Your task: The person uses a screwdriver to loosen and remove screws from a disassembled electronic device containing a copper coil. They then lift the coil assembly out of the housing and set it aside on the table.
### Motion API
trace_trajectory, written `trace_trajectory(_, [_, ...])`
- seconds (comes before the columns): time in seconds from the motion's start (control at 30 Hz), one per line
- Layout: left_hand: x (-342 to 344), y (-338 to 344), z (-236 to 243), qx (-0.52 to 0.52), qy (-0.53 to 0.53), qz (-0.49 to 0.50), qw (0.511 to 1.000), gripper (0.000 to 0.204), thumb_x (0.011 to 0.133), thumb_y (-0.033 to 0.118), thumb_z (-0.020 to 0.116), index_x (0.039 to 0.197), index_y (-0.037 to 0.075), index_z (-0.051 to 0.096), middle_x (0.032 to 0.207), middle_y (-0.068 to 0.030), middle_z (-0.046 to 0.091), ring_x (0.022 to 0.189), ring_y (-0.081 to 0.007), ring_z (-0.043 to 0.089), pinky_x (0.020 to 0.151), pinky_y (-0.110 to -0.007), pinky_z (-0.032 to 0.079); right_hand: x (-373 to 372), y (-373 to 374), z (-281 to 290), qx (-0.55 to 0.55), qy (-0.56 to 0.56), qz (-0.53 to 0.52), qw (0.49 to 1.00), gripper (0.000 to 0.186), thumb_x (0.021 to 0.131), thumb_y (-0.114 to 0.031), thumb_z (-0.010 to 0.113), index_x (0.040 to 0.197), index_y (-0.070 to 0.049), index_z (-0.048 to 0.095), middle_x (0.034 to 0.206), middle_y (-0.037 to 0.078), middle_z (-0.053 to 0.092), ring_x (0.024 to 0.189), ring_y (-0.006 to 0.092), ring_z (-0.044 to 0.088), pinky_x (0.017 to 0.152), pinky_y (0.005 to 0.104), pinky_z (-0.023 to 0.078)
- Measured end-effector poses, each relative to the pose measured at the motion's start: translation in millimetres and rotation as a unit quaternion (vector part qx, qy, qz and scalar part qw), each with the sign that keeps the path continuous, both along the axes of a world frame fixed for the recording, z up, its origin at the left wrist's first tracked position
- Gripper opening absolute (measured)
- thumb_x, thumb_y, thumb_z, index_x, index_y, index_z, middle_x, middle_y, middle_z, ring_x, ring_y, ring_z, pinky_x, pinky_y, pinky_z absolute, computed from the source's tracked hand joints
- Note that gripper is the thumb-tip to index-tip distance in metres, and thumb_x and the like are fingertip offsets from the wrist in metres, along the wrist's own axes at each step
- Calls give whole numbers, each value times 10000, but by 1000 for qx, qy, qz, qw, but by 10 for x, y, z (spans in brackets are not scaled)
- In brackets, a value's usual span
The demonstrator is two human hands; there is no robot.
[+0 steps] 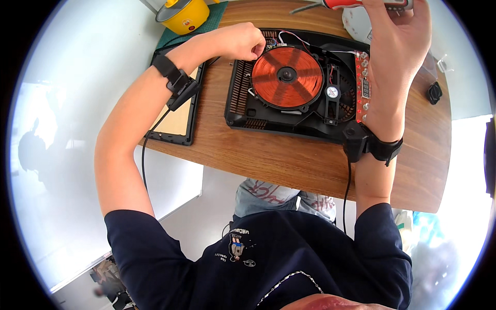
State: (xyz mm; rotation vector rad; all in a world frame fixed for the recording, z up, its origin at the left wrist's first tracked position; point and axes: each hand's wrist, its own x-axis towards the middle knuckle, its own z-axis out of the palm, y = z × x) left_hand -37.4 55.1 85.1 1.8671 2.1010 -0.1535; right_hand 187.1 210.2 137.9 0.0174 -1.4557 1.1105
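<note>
Person's curled L hand (pixel 245 42) is resting by 1 round copper-red wire coil (pixel 304 75); can't tell if it's gripping. R hand (pixel 399 33) is gripping 1 red-&-grey-handled tool (pixel 340 3). Coil's sitting in 1 black plastic housing (pixel 274 118) w/ 1 red circuit board (pixel 360 98), on 1 brown wooden table (pixel 248 153).

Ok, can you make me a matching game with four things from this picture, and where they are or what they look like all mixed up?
Things:
1. copper coil
2. yellow electric pot
3. red circuit board
4. screwdriver

Clues:
A. along the right side of the open black housing
B. held in the person's right hand
C. round, with a black hub in the middle
D. on the green mat

Right pairs: 1-C, 2-D, 3-A, 4-B
</note>
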Motion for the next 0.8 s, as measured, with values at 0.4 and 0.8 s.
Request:
trace_trajectory(0.4, [-35, -65, -64, 30, -11, 2, 999, 90, 803, 57, 683, 842, -18, 716, 775, -157, 719, 749, -288, 718, 723, -370, 576, -101, 21, -61, 23, 28, -4, 999, 466, 956, -8, 692, 1393, 1, 533, 997, 53, 697, 834, 76, 641, 731, 196, 537])
trace_trajectory(0.8, [-54, -206, -94, 46, -76, 113, 990, 160, 895, 99, 707, 1005, -6, 757, 889, -120, 760, 849, -209, 727, 811, -339, 570, -17, 21, -28, 19, 8, -29, 999, 474, 947, -4, 694, 1394, 1, 538, 976, 47, 696, 752, 53, 597, 615, 182, 480])
